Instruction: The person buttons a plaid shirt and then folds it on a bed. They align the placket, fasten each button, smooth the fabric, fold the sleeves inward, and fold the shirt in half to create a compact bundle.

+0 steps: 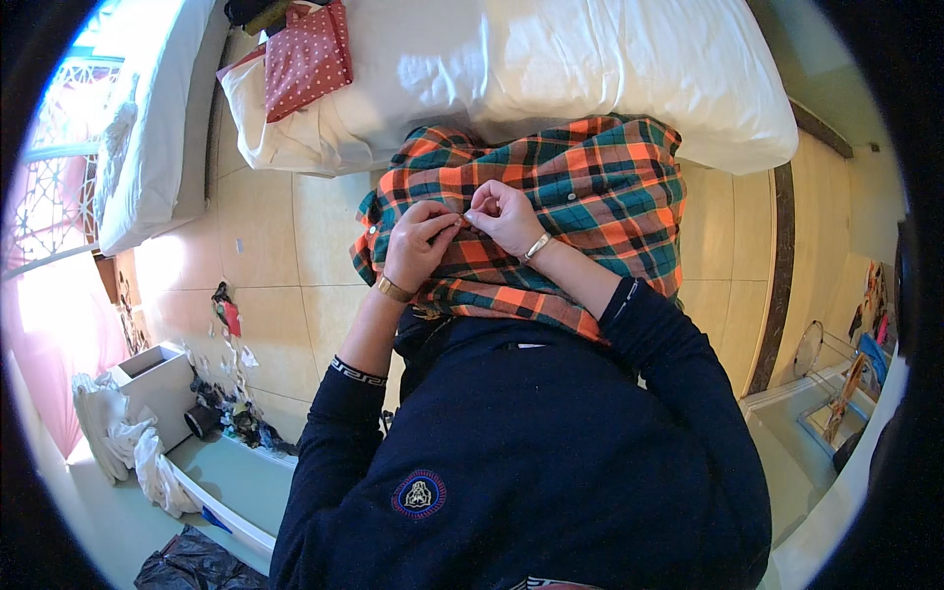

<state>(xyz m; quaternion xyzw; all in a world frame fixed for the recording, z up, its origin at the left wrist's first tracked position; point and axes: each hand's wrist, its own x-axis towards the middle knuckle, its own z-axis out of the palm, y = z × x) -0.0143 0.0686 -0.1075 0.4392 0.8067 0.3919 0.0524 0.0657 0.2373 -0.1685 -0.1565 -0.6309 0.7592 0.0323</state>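
Note:
A plaid button-up garment point(612, 173) in orange, green and brown lies across my lap, its far side against the bed. Above it my left hand point(419, 247) and my right hand point(509, 217) meet at the fingertips. Thumbs and index fingers pinch at a tiny item point(462, 220) between them, too small to identify. One white button point(571, 197) shows on the cloth to the right, and another white button point(373, 229) sits near its left edge. Folds and my fingers hide part of the garment's middle.
The white-covered bed point(553, 66) runs across the front, with a red polka-dot cloth bag point(308, 70) on its left end. Scraps and dark litter point(247, 417) lie on the tiled floor by a white box point(155, 380). A wire-framed stand point(826, 361) is at far right.

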